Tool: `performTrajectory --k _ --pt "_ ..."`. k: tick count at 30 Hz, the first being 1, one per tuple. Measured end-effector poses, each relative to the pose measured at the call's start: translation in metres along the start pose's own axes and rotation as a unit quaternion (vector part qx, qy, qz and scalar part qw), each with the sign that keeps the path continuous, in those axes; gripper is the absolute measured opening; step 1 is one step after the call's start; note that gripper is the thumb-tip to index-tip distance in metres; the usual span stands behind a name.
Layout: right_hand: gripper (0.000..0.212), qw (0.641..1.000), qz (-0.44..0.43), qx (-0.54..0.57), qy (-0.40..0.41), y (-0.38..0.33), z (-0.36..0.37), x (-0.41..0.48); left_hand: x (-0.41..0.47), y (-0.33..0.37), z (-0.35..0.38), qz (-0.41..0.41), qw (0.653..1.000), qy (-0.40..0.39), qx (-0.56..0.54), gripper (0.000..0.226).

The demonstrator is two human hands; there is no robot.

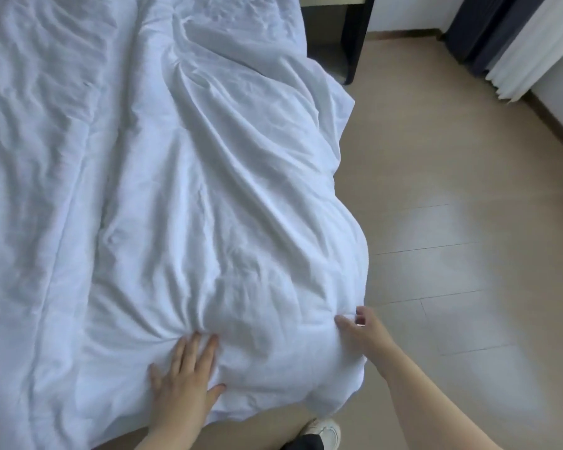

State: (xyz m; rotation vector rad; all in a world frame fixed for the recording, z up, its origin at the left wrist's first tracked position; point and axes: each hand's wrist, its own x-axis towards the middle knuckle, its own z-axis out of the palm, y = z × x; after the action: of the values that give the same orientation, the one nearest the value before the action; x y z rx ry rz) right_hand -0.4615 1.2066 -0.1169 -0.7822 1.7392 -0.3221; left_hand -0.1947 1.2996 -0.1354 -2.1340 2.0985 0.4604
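Standing on the beige floor point(452, 190) at the very bottom of the view is a white shoe point(325, 431), just below the hanging edge of a white duvet point(228, 196). A little farther in, the left hand point(184, 381) lies flat on the duvet's near end. Its fingers point(208, 347) are straight and spread, pressing the fabric so that creases fan out from the fingertips. To its right, at the duvet's rounded outer side, the right hand point(359, 329) has thumb and fingers curled onto a small fold of the cover and pinches it. Between the two hands the duvet bulges in a thick, crumpled mound that overhangs the corner of the bed point(30, 157). From there it runs up the bed's right half, with wrinkled white bedding beside it on the left. Beyond the bed's far right edge stands a dark bedside unit point(359, 37), and past it, in the far corner, hang a dark curtain point(481, 27) and a white curtain point(533, 50).
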Motion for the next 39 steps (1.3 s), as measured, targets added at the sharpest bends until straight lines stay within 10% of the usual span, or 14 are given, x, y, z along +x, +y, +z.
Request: performTrajectory --k 11,16,20,26,31,34,39 --pt "0.038 0.903 -0.258 -0.329 0.103 -0.014 -0.039 -0.062 -0.015 0.002 -0.038 0.059 0.969 0.239 0.026 0.020" --pt "0.037 0.854 -0.443 -0.202 0.183 0.015 -0.039 -0.125 -0.077 -0.014 -0.088 0.100 0.962 0.253 -0.010 0.031" --pt "0.036 0.912 -0.274 -0.274 0.132 0.072 -0.012 -0.105 -0.082 -0.005 -0.061 0.070 0.994 0.083 0.021 0.031" --pt "0.038 0.858 -0.182 -0.480 -0.008 0.049 -0.011 -0.058 -0.044 0.030 -0.046 -0.123 0.977 -0.168 0.054 0.035" --pt "0.032 0.861 -0.227 -0.452 -0.063 0.035 -0.035 -0.035 -0.010 0.061 -0.068 -0.224 0.962 -0.015 -0.156 0.047" --pt "0.024 0.857 -0.261 -0.440 -0.065 0.007 -0.066 -0.003 0.055 0.092 -0.089 -0.307 0.865 0.142 -0.370 0.057" --pt "0.031 0.734 -0.490 -0.470 -0.010 -0.061 -0.142 0.067 0.176 0.135 -0.083 -0.406 0.850 0.054 -0.330 0.069"
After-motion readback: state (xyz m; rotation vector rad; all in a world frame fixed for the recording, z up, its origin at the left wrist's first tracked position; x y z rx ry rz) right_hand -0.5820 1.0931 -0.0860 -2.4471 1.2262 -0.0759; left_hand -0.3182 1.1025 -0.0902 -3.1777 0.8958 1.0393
